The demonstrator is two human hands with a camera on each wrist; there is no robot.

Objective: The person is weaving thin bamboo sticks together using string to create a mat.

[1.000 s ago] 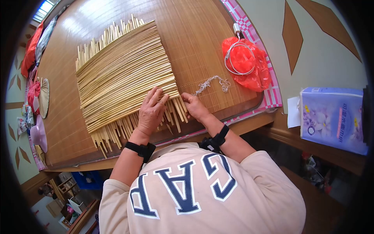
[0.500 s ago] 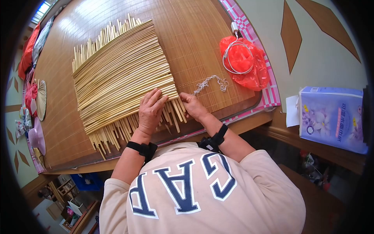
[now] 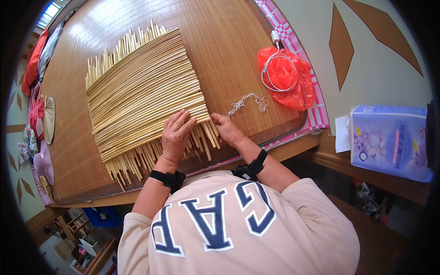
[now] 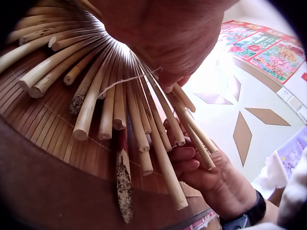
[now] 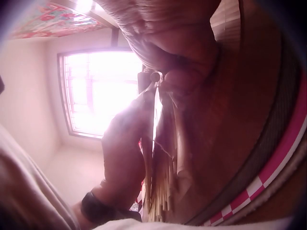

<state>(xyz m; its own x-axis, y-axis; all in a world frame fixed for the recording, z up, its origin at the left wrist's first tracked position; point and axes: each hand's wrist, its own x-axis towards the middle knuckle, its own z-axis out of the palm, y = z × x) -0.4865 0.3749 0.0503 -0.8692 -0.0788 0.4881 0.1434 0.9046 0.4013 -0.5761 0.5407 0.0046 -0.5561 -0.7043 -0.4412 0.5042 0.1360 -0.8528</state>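
Sticks (image 3: 146, 91), pale, many: rows laid crosswise side by side, further stick ends jutting from the near and far edges; flat on a brown slatted mat (image 3: 224, 59). Left hand (image 3: 176, 137): fingers extended over the top rows, near the right corner of the near edge. Right hand (image 3: 230, 131): at that corner, fingers curled about stick ends. White string (image 3: 239, 104), crumpled: just past the right hand. Red plastic bag (image 3: 302, 96): farther right, white cable (image 3: 263, 75) coiled on it. Fan (image 3: 50, 120): left edge.
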